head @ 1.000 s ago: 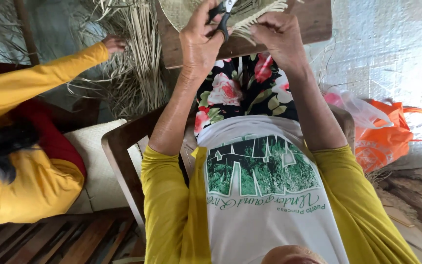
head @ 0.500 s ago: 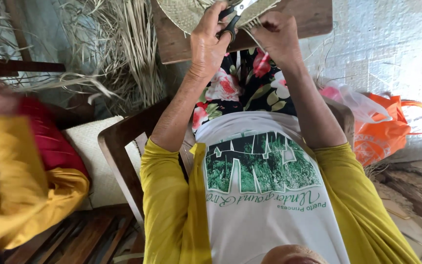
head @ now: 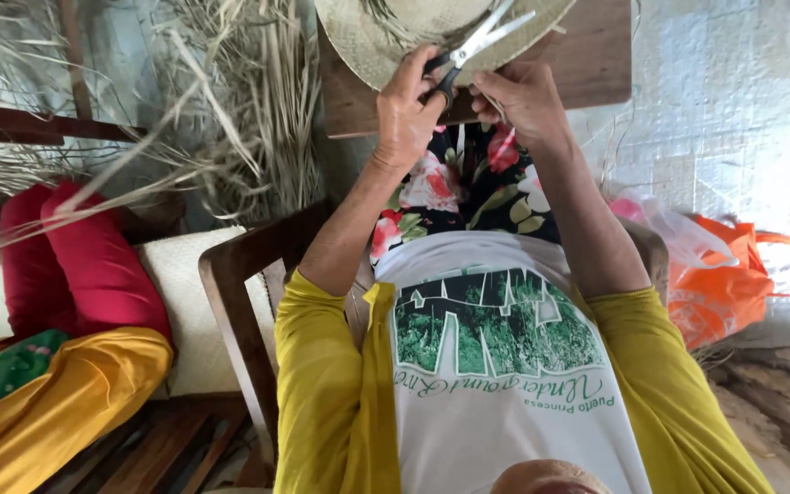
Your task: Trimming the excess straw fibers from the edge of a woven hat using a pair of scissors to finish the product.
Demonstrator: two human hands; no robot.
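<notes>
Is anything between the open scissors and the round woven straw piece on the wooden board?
Nothing visible does. The black-handled scissors in the left hand lie with their blades over the round woven straw piece, beside the right hand.

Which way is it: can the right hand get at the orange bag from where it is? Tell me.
Probably not without letting go: the right hand is up at the woven piece by the scissors, while the orange bag lies low beside the chair, though nothing blocks the way.

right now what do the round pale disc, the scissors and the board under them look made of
The round pale woven disc looks like plaited dried palm or straw: matte, tan, fine weave. The black-handled scissors in the left hand have shiny metal blades; the handles are probably plastic. The brown board looks like dull, unpolished wood.
</notes>
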